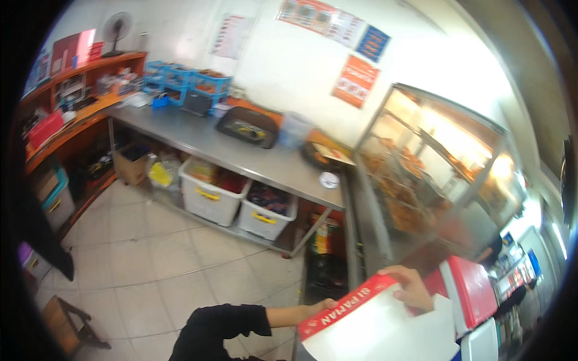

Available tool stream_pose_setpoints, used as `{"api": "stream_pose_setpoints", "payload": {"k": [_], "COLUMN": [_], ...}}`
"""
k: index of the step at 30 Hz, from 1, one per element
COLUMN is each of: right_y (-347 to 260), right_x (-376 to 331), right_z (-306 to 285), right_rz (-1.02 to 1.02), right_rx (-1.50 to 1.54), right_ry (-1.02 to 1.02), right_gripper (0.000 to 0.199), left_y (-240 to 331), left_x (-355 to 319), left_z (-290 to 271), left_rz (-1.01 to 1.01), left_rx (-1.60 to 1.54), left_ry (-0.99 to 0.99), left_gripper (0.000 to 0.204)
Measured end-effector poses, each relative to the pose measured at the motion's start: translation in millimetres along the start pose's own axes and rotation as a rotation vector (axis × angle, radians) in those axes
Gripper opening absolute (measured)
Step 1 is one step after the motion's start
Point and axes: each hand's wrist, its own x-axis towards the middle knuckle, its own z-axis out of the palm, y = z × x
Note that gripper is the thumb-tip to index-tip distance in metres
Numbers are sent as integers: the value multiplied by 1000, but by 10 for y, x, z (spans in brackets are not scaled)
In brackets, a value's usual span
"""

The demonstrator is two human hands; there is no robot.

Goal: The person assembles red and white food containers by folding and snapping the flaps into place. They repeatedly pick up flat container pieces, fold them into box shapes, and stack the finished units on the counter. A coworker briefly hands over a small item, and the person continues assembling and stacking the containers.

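Between my hands is a red-and-white cardboard food box (367,328), tilted, with a red printed band along its upper edge. My left hand (322,307), reaching out of a black sleeve, grips the box's left end; its fingers are partly hidden behind the card. At the upper right corner my right hand (415,290) has its fingers bent over the edge, closed on the card. White flaps of the box stick out past my right hand. The lower part of the box runs out of the picture.
Ahead stands a glass display case (433,162) with fried food inside. A steel table (180,135) carries blue racks (186,81), a black container (247,126) and a clear tub (295,129). White bins (211,198) sit beneath. A red cooler box (472,292) is at right, a wooden stool (69,322) lower left.
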Motion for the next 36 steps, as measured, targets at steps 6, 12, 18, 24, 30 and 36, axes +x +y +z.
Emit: {"api": "stream_pose_setpoints", "payload": {"k": [6,12,18,24,30,36], "right_y": [1105,1501,333,-660,-1019,-1355], "right_x": [2050,3546,5229,6588,7581,8650], "right_z": [1167,1832,2962,5048,6949,8287], "right_rz": [43,162,-517,-931,-923,-777], "right_rx": [-15,146,-124,-191,-283,96], "right_ry": [-33,270,-126,-859,-1148,-1034], "right_gripper": [64,45,54,78,77,55], "left_y": [-16,364,1067,1532,1667,2201], "left_x": [-1779,-3429,-4983,-6338,-7757,-9519], "left_z": [-921,-1714,-2357,-2568,-3060,-3598], "left_rz": [301,580,894,1228,1545,1668], "left_rx": [-169,-234,-192,-90,-337,-218], "left_ry": [372,640,860,1250,1487,1593], "left_gripper": [62,67,64,63,62,63]}}
